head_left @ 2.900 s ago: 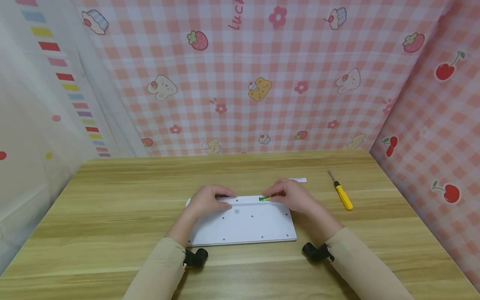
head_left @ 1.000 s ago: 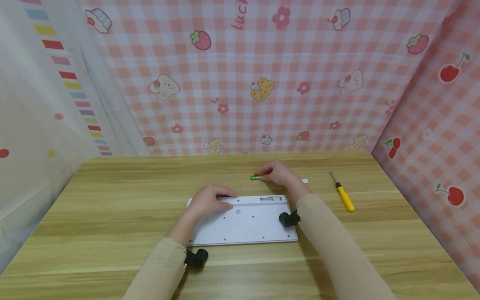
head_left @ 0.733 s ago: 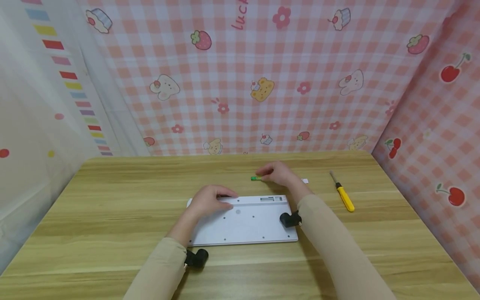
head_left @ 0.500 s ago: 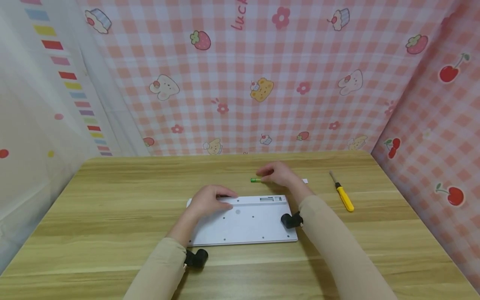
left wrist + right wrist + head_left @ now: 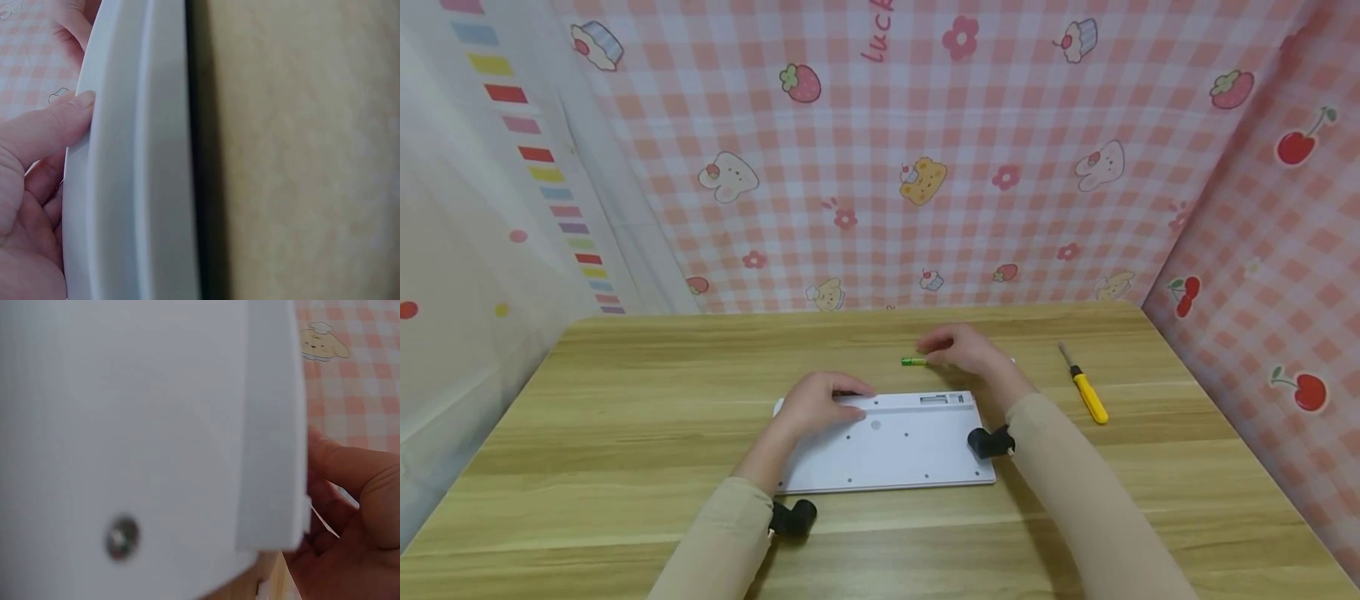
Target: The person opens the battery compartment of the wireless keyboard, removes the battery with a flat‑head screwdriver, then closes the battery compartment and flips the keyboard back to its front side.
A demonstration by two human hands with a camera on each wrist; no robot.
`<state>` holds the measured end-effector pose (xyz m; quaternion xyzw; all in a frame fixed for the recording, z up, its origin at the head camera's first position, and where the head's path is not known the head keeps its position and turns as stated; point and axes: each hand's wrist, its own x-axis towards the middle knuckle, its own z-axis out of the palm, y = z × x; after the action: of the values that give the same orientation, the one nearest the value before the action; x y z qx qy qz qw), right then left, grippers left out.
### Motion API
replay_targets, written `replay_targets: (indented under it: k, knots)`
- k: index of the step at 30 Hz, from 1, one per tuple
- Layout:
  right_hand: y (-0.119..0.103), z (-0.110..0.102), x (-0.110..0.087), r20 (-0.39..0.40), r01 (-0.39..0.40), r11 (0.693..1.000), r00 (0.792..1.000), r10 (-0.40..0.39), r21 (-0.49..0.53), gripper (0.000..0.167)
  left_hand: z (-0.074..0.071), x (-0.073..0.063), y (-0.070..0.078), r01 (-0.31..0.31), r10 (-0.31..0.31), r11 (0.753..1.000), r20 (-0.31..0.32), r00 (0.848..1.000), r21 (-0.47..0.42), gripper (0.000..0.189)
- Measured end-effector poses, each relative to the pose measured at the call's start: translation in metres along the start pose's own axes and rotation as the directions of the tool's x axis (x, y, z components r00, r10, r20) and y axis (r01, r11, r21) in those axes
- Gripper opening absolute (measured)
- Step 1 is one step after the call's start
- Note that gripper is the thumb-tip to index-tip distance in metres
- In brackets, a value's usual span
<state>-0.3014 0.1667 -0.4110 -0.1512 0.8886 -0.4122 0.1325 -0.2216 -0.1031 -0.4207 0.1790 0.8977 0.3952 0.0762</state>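
A white keyboard lies underside up on the wooden table, several small screws dotting its back. Its battery compartment is uncovered near the far right edge. My left hand grips the far edge, thumb on the raised strip and fingers behind it; the left wrist view shows that thumb on the rim. Beyond the keyboard a green battery lies on the table. Beside its right end is my right hand, fingers loosely bent and apart from the thumb. The right wrist view hides the battery behind the keyboard.
A screwdriver with a yellow handle lies at the right, its shaft pointing away. Just past my right hand, the tip of a small white piece shows. A pink checked cloth hangs behind the wooden table.
My right hand took the battery from the compartment, set it down on the table behind the keyboard and has drawn slightly right, off it. My left hand has stayed on the keyboard.
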Motion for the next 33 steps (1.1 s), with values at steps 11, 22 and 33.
replay_targets:
  k: [11, 22, 33]
  knots:
    - [0.023, -0.035, -0.031, -0.104, 0.044, 0.998, 0.993, -0.05, -0.052, 0.041, 0.001, -0.001, 0.002, 0.021, -0.021, 1.0, -0.01, 1.0, 0.006, 0.025]
    - [0.056, -0.046, -0.055, -0.128, 0.07, 0.993, 0.988, -0.082, -0.09, 0.045, 0.001, -0.001, 0.002, 0.039, -0.039, 0.999, -0.01, 0.999, -0.001, 0.024]
    - [0.068, -0.05, -0.059, -0.148, 0.159, 0.963, 0.97, -0.193, -0.216, 0.028, 0.001, 0.0, 0.001, 0.032, -0.032, 0.999, -0.01, 0.999, 0.005, 0.025]
